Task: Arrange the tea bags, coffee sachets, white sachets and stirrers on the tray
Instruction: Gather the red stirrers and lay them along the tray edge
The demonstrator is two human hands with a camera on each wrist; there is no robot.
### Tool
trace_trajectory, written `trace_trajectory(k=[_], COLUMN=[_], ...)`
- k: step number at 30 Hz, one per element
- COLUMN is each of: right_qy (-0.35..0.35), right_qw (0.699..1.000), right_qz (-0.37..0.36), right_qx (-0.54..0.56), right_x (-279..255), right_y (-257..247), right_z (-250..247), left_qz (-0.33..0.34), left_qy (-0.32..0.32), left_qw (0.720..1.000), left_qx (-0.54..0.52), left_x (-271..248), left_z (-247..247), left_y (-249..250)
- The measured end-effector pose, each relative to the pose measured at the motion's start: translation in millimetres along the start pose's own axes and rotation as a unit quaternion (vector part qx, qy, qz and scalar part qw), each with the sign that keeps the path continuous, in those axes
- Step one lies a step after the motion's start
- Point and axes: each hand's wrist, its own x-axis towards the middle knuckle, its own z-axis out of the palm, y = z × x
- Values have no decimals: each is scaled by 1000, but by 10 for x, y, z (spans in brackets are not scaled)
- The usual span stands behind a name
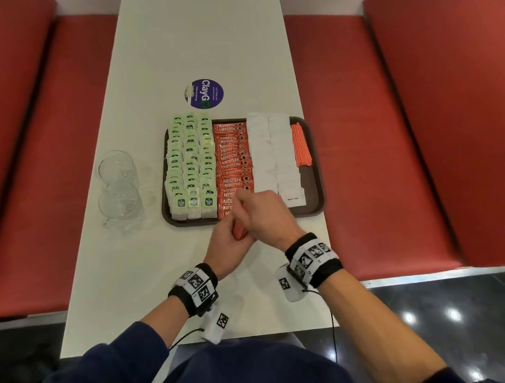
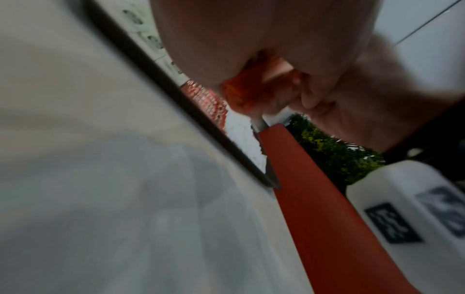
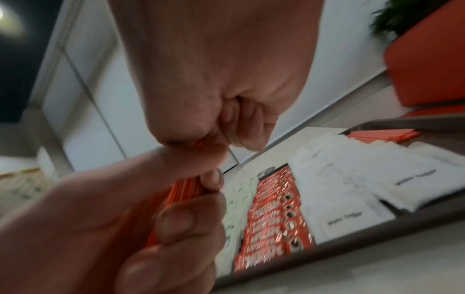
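Note:
A brown tray [image 1: 317, 165] holds green tea bags [image 1: 191, 166] in three columns, red coffee sachets [image 1: 233, 159], two columns of white sachets [image 1: 272, 154] and a pile of orange stirrers [image 1: 301, 148] at its right side. Just over the tray's near edge, my left hand [image 1: 232, 230] grips a bundle of orange stirrers [image 1: 238, 232] with its fingers curled round it. My right hand [image 1: 243, 203] pinches the top ends of that bundle. The right wrist view shows the bundle [image 3: 186, 189] in the left fingers and the pinch on its tip. The bundle [image 2: 239, 95] shows blurred in the left wrist view.
Two clear glasses [image 1: 116, 169] [image 1: 120, 203] stand on the white table [image 1: 196, 40] left of the tray. A round blue sticker [image 1: 204, 93] lies beyond the tray. Red bench seats [image 1: 362, 115] flank the narrow table on both sides.

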Motion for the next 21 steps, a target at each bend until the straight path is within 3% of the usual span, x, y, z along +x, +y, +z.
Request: trace_trajectory(k=[3, 6, 10, 13, 15, 18, 21], right_qy=[4, 22, 58, 96, 74, 9, 15], right_qw=[999, 997, 987, 959, 947, 954, 948], right_qz=[24, 37, 84, 163, 204, 209, 239], right_qx=[46, 59, 122, 211, 236, 216, 210], right_x=[45, 105, 154, 109, 53, -40, -44], right_y=[194, 319, 405, 410, 411, 454, 589], right_z=[-245, -499, -612, -614, -624, -585, -572], left_qz=[12, -18, -49, -57, -62, -20, 13], left_qy=[-123, -171, -182, -168, -156, -171, -184], left_qw=[992, 984, 979, 980, 982, 985, 978], left_qx=[-29, -39, -78, -93, -88, -17, 98], left_x=[-4, 27, 118, 229, 302, 408, 517], left_z=[6, 16, 102, 202, 262, 367, 502], left_y=[133, 202, 276, 362, 430, 490, 491])
